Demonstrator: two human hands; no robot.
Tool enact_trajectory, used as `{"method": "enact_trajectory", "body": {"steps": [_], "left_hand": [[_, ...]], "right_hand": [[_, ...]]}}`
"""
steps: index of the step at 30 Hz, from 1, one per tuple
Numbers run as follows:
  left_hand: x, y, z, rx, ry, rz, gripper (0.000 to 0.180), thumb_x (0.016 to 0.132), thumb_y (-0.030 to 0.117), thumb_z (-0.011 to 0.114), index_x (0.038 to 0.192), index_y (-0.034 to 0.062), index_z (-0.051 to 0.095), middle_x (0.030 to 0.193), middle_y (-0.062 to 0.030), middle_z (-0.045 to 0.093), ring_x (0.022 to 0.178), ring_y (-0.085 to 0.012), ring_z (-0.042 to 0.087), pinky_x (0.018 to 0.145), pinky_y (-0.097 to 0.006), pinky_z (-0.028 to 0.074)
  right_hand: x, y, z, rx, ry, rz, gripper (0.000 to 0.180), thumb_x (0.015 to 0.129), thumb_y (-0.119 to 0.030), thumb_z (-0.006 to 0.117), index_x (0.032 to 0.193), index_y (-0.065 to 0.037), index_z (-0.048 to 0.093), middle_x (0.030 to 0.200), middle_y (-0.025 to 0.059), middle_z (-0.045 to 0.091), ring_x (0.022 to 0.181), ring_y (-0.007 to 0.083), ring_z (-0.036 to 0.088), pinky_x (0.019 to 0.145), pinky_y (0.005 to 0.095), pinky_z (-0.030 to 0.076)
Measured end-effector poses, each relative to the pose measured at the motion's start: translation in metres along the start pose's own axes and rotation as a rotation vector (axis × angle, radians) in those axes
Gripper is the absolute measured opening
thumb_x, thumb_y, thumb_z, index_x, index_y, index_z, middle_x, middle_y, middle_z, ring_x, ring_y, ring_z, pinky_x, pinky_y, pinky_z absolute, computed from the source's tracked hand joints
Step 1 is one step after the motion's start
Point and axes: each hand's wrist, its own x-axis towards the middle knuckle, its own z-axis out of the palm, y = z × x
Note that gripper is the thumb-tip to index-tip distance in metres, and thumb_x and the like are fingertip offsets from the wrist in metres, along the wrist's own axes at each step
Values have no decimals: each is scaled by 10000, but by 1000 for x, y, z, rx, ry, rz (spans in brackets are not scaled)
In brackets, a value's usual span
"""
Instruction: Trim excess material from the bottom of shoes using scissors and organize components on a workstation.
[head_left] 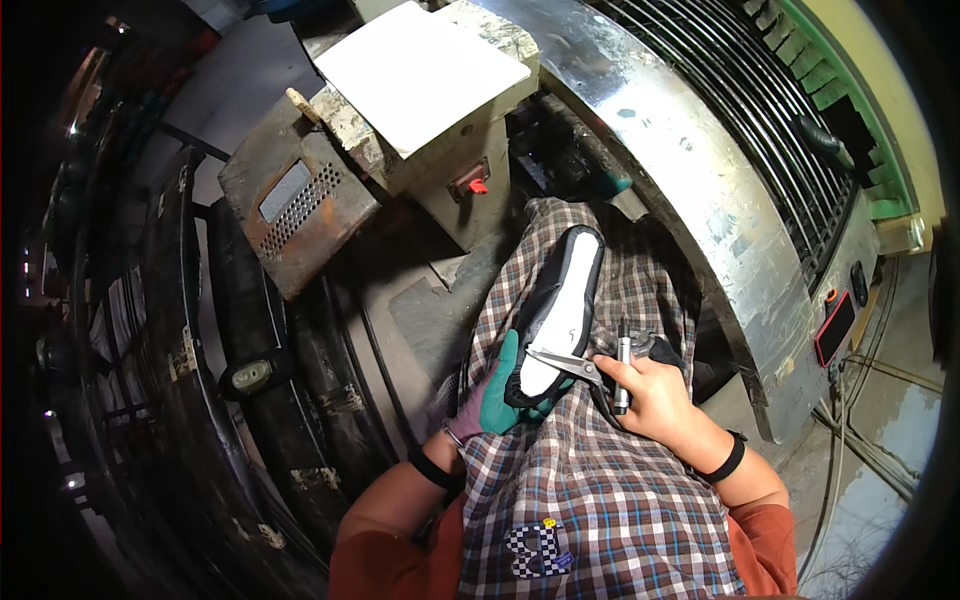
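Note:
A black shoe upper (548,300) with a white insole (563,310) facing up rests over my lap, its toe pointing away from me. My left hand (497,398), in a green and pink glove, is closed around the heel end. My bare right hand (652,398) grips scissors (570,362), whose blades lie across the white insole near the heel. A silver pen-like tool (624,370) with a dark tip stands between the fingers of that same hand. My right palm hides most of the scissor handles.
A plaid apron (600,480) covers my lap. Ahead stands a metal machine box with a white sheet (420,75) and a red switch (478,186). A conveyor with metal rods (740,110) curves along the right, with a red-edged phone (835,328) by it. Black racks (250,330) stand left.

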Motion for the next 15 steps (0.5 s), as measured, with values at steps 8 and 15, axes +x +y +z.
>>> {"method": "enact_trajectory", "body": {"steps": [8,15], "left_hand": [[1,-8,8,220,505,134,664,967,590,292,1392,93,407,1206,-57,586,1002,-123,597,789,-232,503],[-24,-17,-19,278,477,158,705,942,584,384,1455,113,275,1364,-77,480,1147,-177,540,948,-318,455]], "right_hand": [[-9,0,-31,-271,-58,-111,736,563,-112,724,1272,-177,540,736,88,565,630,262,589,529,354,496],[-6,-12,-43,-423,-124,-142,650,621,-139,701,1255,-158,558,694,88,554,621,261,590,500,370,487]]}}
